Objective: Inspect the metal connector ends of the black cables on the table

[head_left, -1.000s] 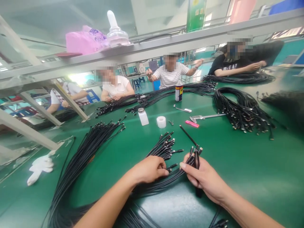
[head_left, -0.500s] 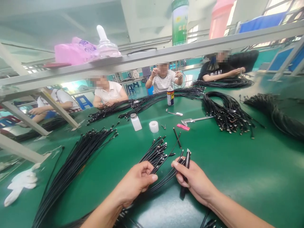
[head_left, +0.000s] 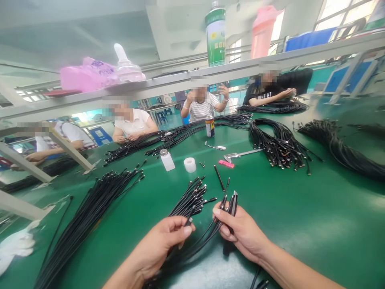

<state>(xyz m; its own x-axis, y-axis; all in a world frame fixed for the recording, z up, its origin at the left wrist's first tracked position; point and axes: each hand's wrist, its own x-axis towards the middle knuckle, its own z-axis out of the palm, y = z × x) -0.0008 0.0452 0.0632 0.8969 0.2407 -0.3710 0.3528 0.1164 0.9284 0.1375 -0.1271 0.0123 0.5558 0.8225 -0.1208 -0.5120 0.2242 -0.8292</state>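
Head view: your left hand point(head_left: 168, 237) is pinched shut, thumb and forefinger on the plug end of a single cable point(head_left: 188, 221). That plug sits on your side of the white tape roll point(head_left: 189, 165), almost in line with it. Your right hand point(head_left: 240, 230) is closed round a black tool point(head_left: 232, 204) plus a few cable ends, a bit right of the roll and also on your side. The fanned cable bunch point(head_left: 192, 196) lies between the roll and your hands.

What I'd worry about: that one cable runs back into the bunch, so a pull could drag its neighbours along and tangle the fan. Your right hand is juggling tool and cables together, so something could slip out, or the tool's tip could nick a jacket. The loose black stick point(head_left: 219, 178) just right of the roll could get swept away by a wrist.

The surface is a glossy green mat point(head_left: 300, 208).
- **Left of the roll:** a small white bottle point(head_left: 167, 159), and further left a big cable bundle point(head_left: 90, 208).
- **Right of it:** a pink bit point(head_left: 226, 163), a caliper point(head_left: 242, 153) and another cable heap point(head_left: 279, 144).
- **Beyond it:** a spray can point(head_left: 209, 127) and co-workers point(head_left: 201, 108) seated across.

The overhead shelf rail point(head_left: 180, 82) carries a pink bag point(head_left: 84, 76) and a green bottle point(head_left: 215, 38). It looks like a bright factory hall.
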